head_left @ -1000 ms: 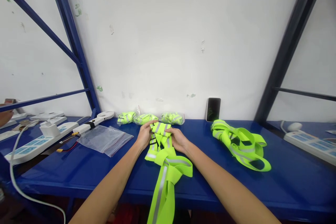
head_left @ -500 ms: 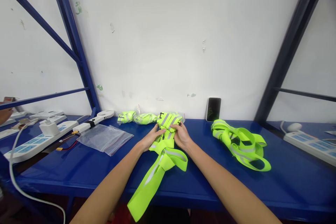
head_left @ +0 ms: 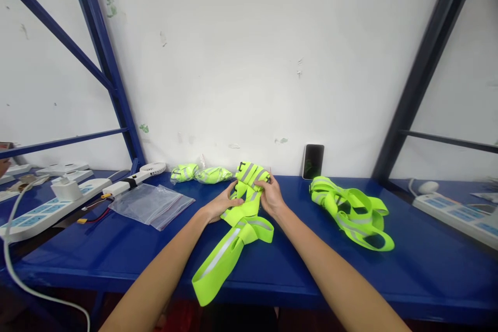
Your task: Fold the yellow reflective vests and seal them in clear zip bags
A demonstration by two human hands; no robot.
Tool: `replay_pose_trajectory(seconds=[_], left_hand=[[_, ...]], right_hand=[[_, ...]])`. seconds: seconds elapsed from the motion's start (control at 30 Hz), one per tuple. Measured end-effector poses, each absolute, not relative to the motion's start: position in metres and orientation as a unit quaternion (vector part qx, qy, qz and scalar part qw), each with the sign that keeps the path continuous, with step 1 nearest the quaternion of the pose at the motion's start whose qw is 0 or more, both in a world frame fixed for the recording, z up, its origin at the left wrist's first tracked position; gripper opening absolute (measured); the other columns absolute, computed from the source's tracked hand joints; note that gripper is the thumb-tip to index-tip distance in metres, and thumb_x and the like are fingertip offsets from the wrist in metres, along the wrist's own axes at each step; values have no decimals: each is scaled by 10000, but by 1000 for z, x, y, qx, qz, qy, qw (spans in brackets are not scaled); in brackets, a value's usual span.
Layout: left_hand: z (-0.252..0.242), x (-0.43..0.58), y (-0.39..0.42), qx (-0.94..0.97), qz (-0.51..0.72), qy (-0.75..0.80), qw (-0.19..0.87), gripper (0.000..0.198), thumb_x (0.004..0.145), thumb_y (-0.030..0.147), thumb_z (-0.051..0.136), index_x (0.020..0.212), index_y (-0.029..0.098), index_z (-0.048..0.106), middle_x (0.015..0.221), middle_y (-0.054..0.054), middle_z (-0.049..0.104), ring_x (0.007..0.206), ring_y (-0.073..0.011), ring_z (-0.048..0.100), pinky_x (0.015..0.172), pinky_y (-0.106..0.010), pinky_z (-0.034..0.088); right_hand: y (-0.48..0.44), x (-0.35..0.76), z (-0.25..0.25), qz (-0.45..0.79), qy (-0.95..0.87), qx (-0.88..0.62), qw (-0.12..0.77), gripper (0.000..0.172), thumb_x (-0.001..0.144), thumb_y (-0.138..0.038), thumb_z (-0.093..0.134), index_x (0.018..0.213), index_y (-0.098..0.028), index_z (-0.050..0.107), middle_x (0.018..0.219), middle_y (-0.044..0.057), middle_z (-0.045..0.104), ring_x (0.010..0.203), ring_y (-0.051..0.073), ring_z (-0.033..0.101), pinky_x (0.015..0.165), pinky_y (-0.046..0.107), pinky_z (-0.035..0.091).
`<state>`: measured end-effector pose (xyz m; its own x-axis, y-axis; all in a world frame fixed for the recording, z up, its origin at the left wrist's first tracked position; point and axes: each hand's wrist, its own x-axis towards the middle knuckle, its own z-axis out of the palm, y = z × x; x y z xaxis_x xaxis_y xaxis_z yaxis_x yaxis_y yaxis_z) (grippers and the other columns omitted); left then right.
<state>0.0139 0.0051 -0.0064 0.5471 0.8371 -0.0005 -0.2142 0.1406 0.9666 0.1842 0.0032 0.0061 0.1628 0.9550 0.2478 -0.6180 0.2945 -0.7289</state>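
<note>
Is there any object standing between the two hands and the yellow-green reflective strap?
Nothing visible stands between them: the left hand and the right hand both hold the reflective strap directly.

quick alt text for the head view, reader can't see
The left hand and right hand hold a bunched lime strap with silver stripes over a blue table. Clear bags and wrapped bundles lie to the left, a phone and another strap to the right.

Bright, even light covers the white wall (head_left: pixel 233 62) beyond the fingers (head_left: pixel 265 185); wide-angle distortion splays the metal posts (head_left: pixel 107 52) either side.
</note>
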Motion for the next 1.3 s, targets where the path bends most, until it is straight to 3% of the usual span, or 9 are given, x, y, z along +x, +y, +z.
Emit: replay_pose_trajectory(seconds=[0.17,0.3,0.4,0.57,0.7,0.77,0.93,1.13,1.3], left_hand=[[-10,17,6,511,412,291,696,641,773,526,656,1299,191,511,812,-51,673,669,-160,622,620,-254,489],[-6,18,3,511,393,262,718,671,810,667,492,1246,162,564,873,-103,695,731,-215,644,661,-299,496],[-3,18,1,497,396,248,731,710,802,711,448,1256,174,552,971,-118,695,838,-243,658,715,-321,503],[-3,20,5,447,408,296,739,655,816,667,469,1178,135,592,950,-125,709,816,-248,673,725,-333,513],[-8,19,11,427,415,333,731,416,811,464,569,1039,122,631,872,-105,719,752,-232,679,697,-319,518],[-9,19,12,428,468,322,703,329,756,340,630,1007,128,625,849,-82,716,720,-214,675,676,-309,525],[-5,22,11,424,595,264,629,417,625,176,714,1024,134,602,867,-50,713,725,-181,670,668,-275,538],[-4,19,13,430,598,252,628,418,595,166,754,984,115,611,848,-62,718,752,-198,682,699,-300,552],[-7,16,17,462,621,263,576,446,587,165,760,1003,111,609,891,-76,719,771,-213,686,695,-307,546]], right_hand=[[1,185,3,533,-429,-256,683,519,539,-120,662,1036,-235,568,806,-20,647,741,177,618,677,300,508],[0,190,2,456,-521,-298,658,627,578,-102,633,1185,-248,569,912,-7,654,788,172,596,714,285,484],[-5,192,5,394,-603,-307,622,609,594,-80,600,1180,-244,610,1081,18,645,953,209,580,836,315,457],[-6,195,4,363,-688,-304,550,448,626,-67,560,1022,-231,688,1094,24,648,1049,241,555,955,382,390],[0,198,-3,405,-664,-329,535,424,599,-81,605,968,-262,710,1237,2,595,1232,265,444,1070,404,287],[1,195,-5,463,-616,-331,545,492,586,-91,614,1030,-287,694,1299,-15,561,1280,256,406,1076,381,293],[1,178,-2,653,-384,-278,591,678,595,-163,527,1266,-262,522,1105,20,661,1041,237,600,880,363,485],[-5,180,4,714,-331,-293,543,367,735,-296,514,1061,-152,604,815,62,679,783,236,649,693,336,534],[-11,179,3,746,-341,-278,499,276,780,-272,475,990,-157,614,753,40,665,695,198,646,630,288,525]])
